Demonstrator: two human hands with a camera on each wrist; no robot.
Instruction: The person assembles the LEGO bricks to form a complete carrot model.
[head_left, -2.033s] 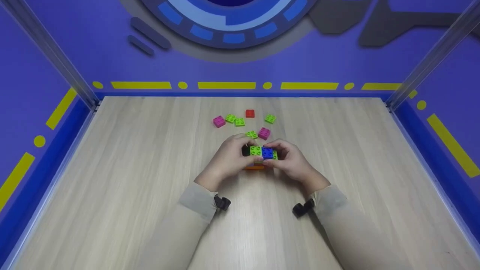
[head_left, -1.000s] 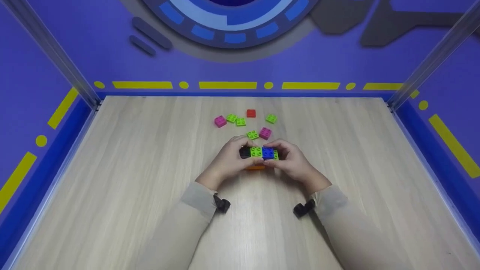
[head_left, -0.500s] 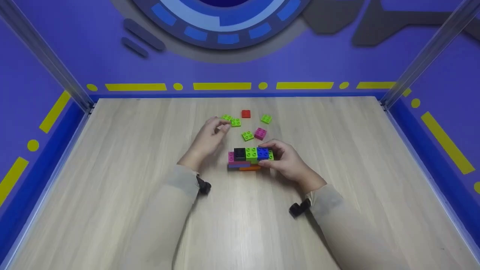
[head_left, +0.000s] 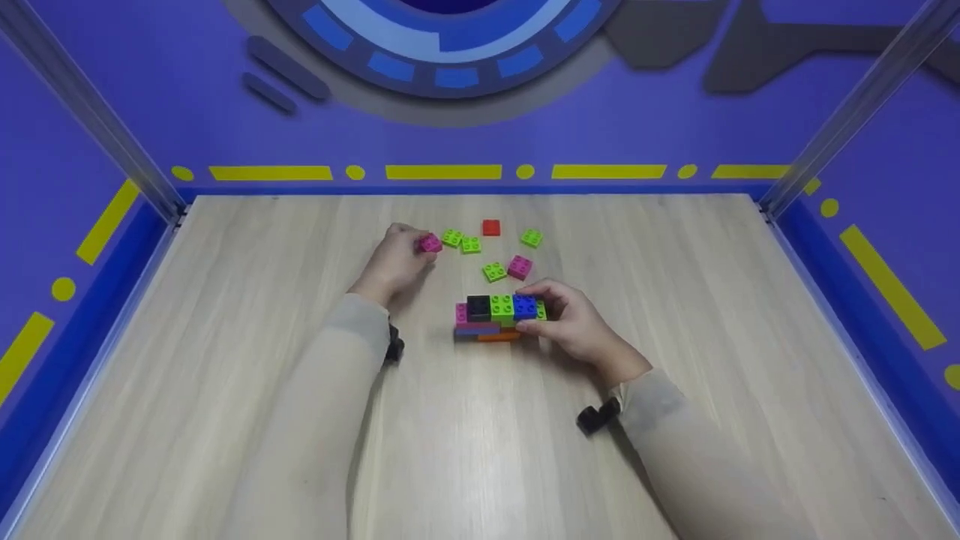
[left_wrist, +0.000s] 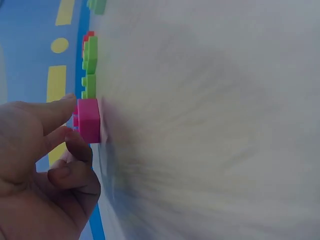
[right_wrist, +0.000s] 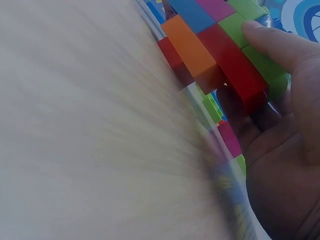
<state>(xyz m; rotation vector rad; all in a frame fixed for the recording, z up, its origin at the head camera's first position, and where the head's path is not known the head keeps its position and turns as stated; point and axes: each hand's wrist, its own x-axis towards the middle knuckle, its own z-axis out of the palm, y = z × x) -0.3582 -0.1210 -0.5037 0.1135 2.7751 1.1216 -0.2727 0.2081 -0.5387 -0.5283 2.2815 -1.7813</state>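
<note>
At the back left, my left hand (head_left: 396, 259) has thumb and fingers around a pink toy building brick (head_left: 430, 242), pinching it near its studs. In the left wrist view that brick (left_wrist: 89, 121) sits at or just above the table. My right hand (head_left: 574, 319) grips the right end of a built block of bricks (head_left: 491, 328). Along its top run a black brick (head_left: 478, 307), a green brick (head_left: 502, 305) and a blue brick (head_left: 525, 306). Orange, red and green bricks (right_wrist: 192, 52) of its lower layers show in the right wrist view.
Behind the block lie a loose green brick (head_left: 493, 271) and a pink brick (head_left: 520, 267). Farther back are two green bricks (head_left: 470, 244), a red brick (head_left: 491, 227) and another green brick (head_left: 532, 238). Blue-purple panels (head_left: 450, 142) bound the wooden table (head_left: 262, 300).
My left hand has let go of the block's left side and moved back and left to the pink brick, closing its fingers around it. My right hand stays on the block.
</note>
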